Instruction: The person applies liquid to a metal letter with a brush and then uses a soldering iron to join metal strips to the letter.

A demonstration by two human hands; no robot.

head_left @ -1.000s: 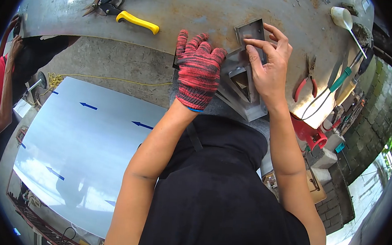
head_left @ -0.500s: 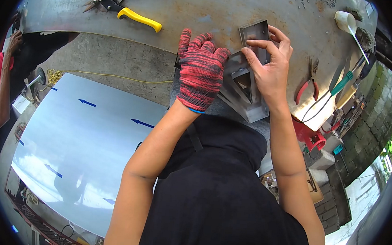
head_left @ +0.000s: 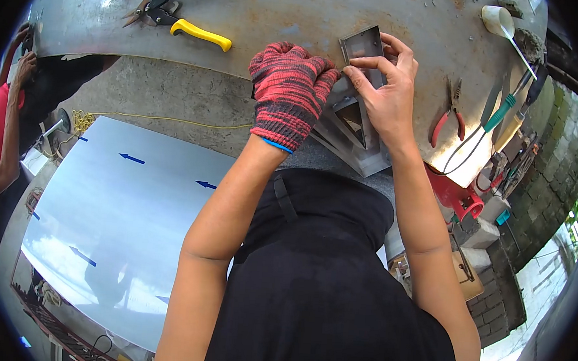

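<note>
A bent sheet-metal piece (head_left: 361,43), box-like with folded edges, stands at the bench's near edge. My bare right hand (head_left: 388,87) grips its upper part, thumb and index finger pinching a rim while the other fingers lie behind. Lower down, the metal has a triangular opening (head_left: 352,123). To its left, my left hand (head_left: 288,91) wears a red and black knit glove. Its fingers are curled closed, and the thumb side reaches the metal's left edge. Whatever those fingers hold is hidden beneath the glove.
Yellow-handled snips (head_left: 202,35) lie at the upper left of the metal bench (head_left: 266,13). Red-handled pliers (head_left: 449,117), a green-handled soldering iron (head_left: 500,114) and a white cup (head_left: 497,21) are right. A sheet with blue arrows (head_left: 129,204) lies lower left. Another person's arm (head_left: 11,117) shows far left.
My left hand's fingers have gone from stretched out to curled, and the hand has shifted slightly left. My right hand keeps its hold on the metal. The view has shifted a little.
</note>
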